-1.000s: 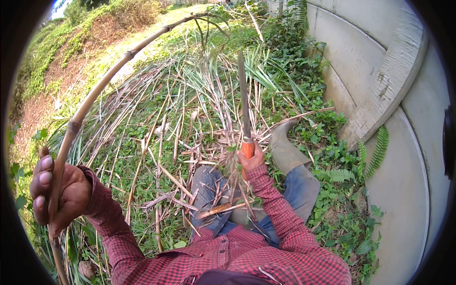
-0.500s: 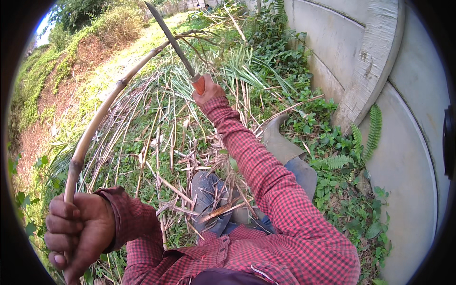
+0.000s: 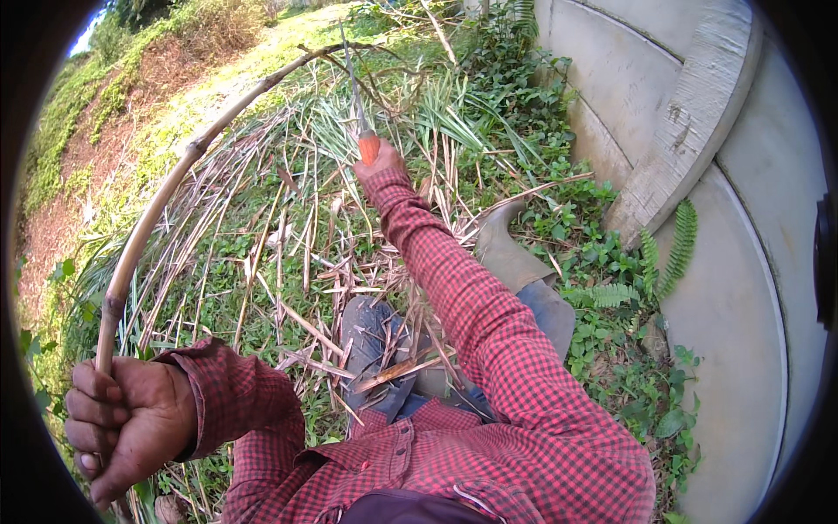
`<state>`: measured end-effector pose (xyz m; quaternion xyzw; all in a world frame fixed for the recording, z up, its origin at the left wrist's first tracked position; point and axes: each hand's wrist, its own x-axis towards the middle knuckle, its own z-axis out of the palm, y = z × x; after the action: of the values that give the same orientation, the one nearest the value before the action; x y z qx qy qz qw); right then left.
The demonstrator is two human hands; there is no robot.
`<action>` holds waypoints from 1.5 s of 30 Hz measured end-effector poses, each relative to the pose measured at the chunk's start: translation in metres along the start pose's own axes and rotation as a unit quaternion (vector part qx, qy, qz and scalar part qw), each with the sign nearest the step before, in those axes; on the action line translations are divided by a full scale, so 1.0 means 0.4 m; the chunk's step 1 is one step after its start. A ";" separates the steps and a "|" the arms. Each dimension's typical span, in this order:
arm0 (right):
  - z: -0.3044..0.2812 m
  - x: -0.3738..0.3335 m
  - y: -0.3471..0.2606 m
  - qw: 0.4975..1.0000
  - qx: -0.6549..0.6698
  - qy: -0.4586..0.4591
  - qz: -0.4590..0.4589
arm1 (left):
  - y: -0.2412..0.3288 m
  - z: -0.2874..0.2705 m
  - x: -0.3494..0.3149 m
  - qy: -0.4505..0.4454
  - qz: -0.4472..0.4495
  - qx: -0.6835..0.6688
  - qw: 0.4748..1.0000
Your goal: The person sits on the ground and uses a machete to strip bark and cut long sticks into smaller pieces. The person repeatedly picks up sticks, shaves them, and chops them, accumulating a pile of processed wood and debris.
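My left hand [image 3: 122, 424] at the lower left grips the thick end of a long curved cane stalk [image 3: 179, 179]. The stalk arcs up and to the right toward the top of the view. My right hand [image 3: 377, 166] is stretched out ahead with a red checked sleeve, closed on the orange handle of a long-bladed knife [image 3: 356, 96]. The blade points up and reaches the stalk's thin far end, among its leaves. Whether the blade touches the stalk is unclear.
Cut dry stalks and green leaves [image 3: 288, 236] cover the ground ahead. My grey rubber boots [image 3: 511, 253] stand among them. A curved concrete wall [image 3: 698, 131] runs along the right, with ferns [image 3: 676, 249] at its foot. A grassy bank with a dirt path rises at the upper left.
My right arm swung the knife from near my knees up and forward to the stalk's far end. My left hand, still holding the stalk, sank toward the lower left.
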<state>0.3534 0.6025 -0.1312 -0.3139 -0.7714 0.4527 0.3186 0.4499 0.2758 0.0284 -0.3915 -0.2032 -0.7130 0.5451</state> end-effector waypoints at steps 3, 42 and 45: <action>-0.013 -0.087 0.042 0.998 0.005 0.002 -0.058 | -0.002 -0.029 -0.004 0.018 -0.016 -0.017 1.000; -0.261 0.072 -0.190 0.693 -0.457 -0.137 -0.540 | 0.040 -0.177 0.047 0.069 -0.081 -0.032 0.994; -0.364 0.216 -0.124 0.838 -0.489 -0.024 -0.241 | 0.058 -0.262 0.086 0.035 -0.092 -0.043 0.994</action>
<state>0.4049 0.7222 -0.0121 -0.2220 -0.9511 -0.0676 0.2039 0.4329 0.1720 -0.0119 -0.3692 -0.1885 -0.7815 0.4664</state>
